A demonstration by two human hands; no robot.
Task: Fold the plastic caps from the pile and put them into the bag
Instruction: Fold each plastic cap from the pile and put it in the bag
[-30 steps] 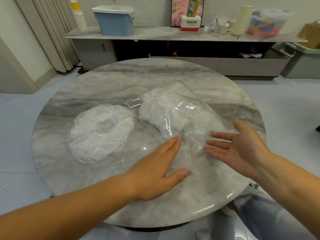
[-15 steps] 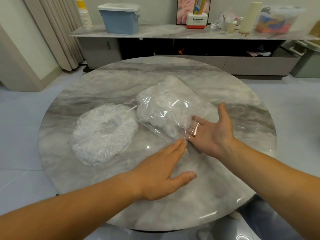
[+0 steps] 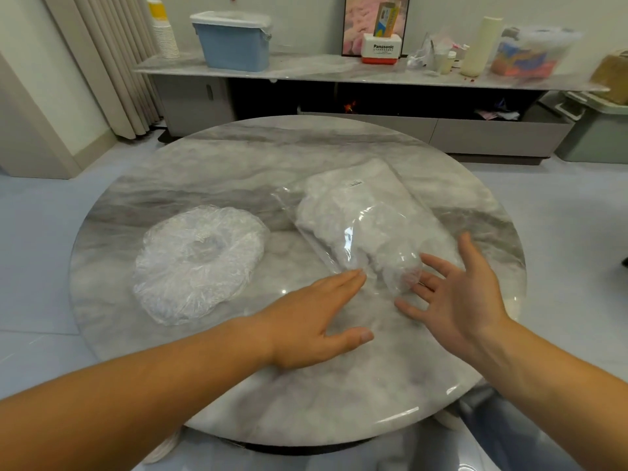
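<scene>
Now left hand (image 3: pixel 316 321) flat on bag (image 3: pixel 360 219), right hand (image 3: pixel 455 294) spread, caps pile (image 3: pixel 200 260) aside

Round marble table (image 3: pixel 238 158); blue lidded bin (image 3: pixel 234 42), paper cup stack (image 3: pixel 163 28), Panasonic box (image 3: pixel 380 53) on sideboard (image 3: pixel 306 68)

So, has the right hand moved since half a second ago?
Yes. The right hand has pulled back toward the table's near right rim, away from the left hand.

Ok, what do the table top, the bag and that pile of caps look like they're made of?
Table top: polished marble or a marble-look slab, going by grey veining and mirror-like glare. Bag: thin clear glossy plastic film; white contents show through, with bright highlights. Pile of caps: thin, crinkled, translucent plastic, finely wrinkled all over.
</scene>
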